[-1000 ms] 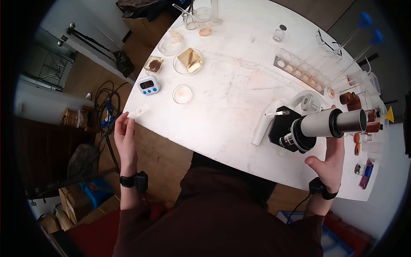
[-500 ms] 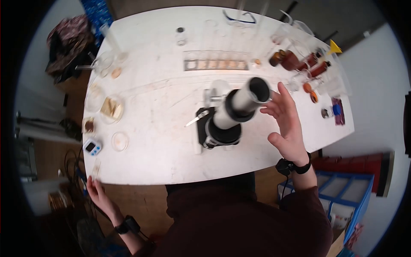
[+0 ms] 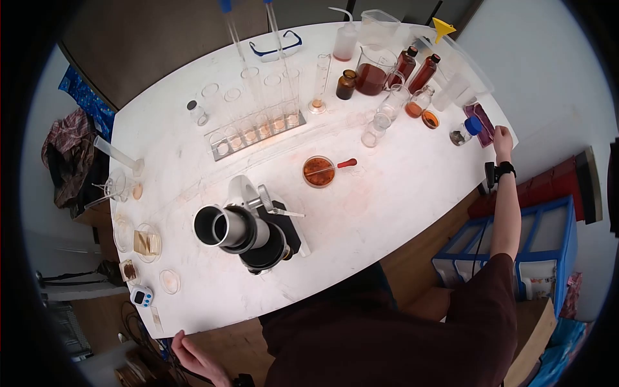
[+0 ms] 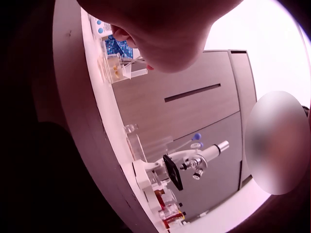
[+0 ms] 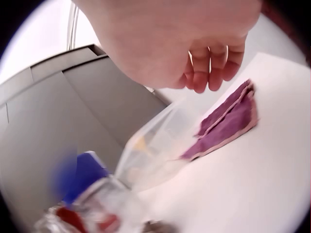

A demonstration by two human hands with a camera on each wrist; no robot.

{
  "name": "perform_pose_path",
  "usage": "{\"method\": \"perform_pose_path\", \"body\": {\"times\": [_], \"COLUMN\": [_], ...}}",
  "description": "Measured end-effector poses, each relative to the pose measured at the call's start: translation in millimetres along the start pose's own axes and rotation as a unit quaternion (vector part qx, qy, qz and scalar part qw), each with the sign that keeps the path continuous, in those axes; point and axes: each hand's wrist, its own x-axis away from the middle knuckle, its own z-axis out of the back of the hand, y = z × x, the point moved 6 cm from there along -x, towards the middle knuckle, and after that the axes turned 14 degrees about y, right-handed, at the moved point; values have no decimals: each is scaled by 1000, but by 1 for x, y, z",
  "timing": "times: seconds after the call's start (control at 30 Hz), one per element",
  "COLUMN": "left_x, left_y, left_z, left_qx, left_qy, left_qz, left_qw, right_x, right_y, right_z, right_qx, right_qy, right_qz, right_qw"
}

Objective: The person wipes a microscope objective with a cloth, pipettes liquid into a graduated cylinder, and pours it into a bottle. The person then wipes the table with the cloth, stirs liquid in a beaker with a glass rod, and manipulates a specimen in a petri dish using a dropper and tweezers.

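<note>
Well right of the microscope (image 3: 242, 231), the right hand (image 3: 503, 142) hovers by the purple cloth (image 3: 478, 119), fingers slightly spread. Left of the microscope, the left hand (image 3: 195, 357), fingers loosely bent, hangs just outside the desk (image 3: 361, 219) edge.

Wooden floor (image 3: 412, 284), grey cabinets (image 4: 194, 111) (pale wall (image 3: 548, 84) beside).

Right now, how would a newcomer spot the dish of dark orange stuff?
On the white table, find the microscope. Just beyond its right side sits a shallow round dish. Unlike the pale dish near the timer, this one is dark orange-brown, with a red-bulbed dropper lying across it.
</note>
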Motion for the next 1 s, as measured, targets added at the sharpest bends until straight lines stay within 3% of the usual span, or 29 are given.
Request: {"method": "perform_pose_path", "body": {"times": [0.03,0.07,0.17,0.2,0.3,0.37,0.5,0.57,0.6,0.67,0.73,0.77,0.83,0.87,0.93,1.0], "left_x": [11,22,49,55,70,76,83,94,97,110,113,116,122,124,127,140], "left_y": [11,23,61,73,91,97,106,127,131,144,156,162,177,189,211,239], "left_z": [-15,-29,-63,-72,-87,-92,-94,-103,-107,-120,-134,-140,-149,-154,-166,-172], "left_qx": [31,58,67,66,93,95,80,153,153,202,226,254,285,304,323,360], "left_qy": [-71,-144,-199,-247,-271,-295,-352,-397,-399,-487,-511,-533,-559,-576,-595,-635], "left_qz": [13,23,-43,-57,-88,-76,-58,-82,-77,-85,-98,-114,-125,-138,-148,-145], "left_qw": [997,988,977,965,954,948,931,901,901,845,824,799,769,746,721,668], "right_x": [-6,0,24,25,22,23,23,27,33,52,65,72,118,143,194,243], "right_y": [20,24,16,16,16,10,14,11,5,-13,-17,-5,-48,-73,-112,-150], "right_z": [-7,-5,-19,-17,-13,-10,-1,31,45,89,123,136,161,172,190,202], "right_qx": [163,163,225,243,243,242,224,145,149,21,-73,-153,-338,-369,-408,-416], "right_qy": [-49,-46,-67,-60,-56,-64,-33,63,61,155,152,90,38,19,-48,-69], "right_qz": [15,5,172,163,148,182,160,62,65,94,104,5,-120,-155,-148,-148], "right_qw": [985,986,957,954,957,951,961,985,985,983,980,984,933,916,899,895]}}
